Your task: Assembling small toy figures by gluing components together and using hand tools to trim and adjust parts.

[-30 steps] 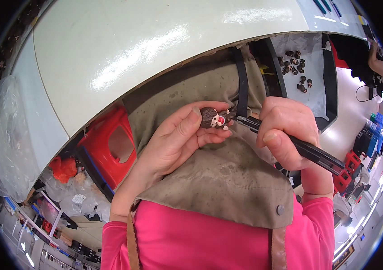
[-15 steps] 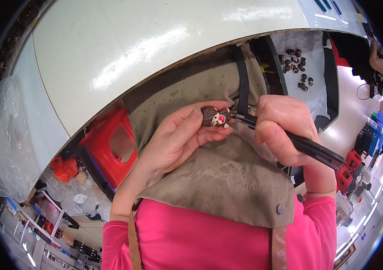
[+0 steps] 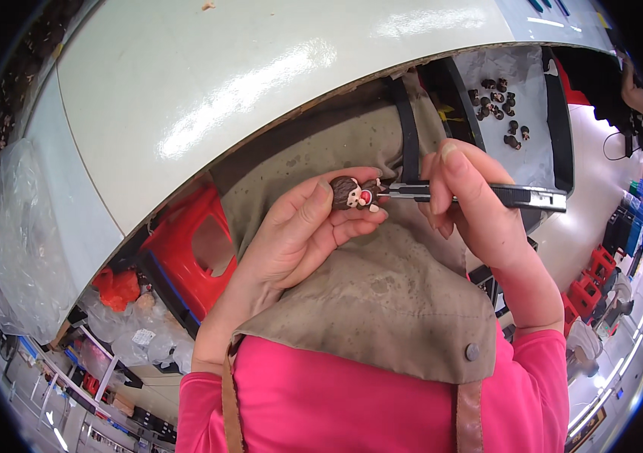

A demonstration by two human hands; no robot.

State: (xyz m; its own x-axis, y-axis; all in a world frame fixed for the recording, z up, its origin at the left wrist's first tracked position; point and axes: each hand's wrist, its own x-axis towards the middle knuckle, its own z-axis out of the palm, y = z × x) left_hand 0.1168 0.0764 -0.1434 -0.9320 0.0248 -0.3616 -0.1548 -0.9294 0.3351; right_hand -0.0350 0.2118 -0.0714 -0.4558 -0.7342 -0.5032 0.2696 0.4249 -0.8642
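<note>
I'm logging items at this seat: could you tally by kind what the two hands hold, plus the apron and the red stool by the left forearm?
Figurine, in the left hand: 1
Utility knife, in the right hand: 1
Apron: 1
Red stool: 1
Total: 4

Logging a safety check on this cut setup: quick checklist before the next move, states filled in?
1. Figurine gripped by left hand: ok, thumb and fingers around it.
2. Knife held in right hand: ok.
3. Left fingertips well clear of knife tip: not ok, close beside it.
4. Tip touching figurine: cannot tell.
5. Other figurines inside tray: ok.
</note>
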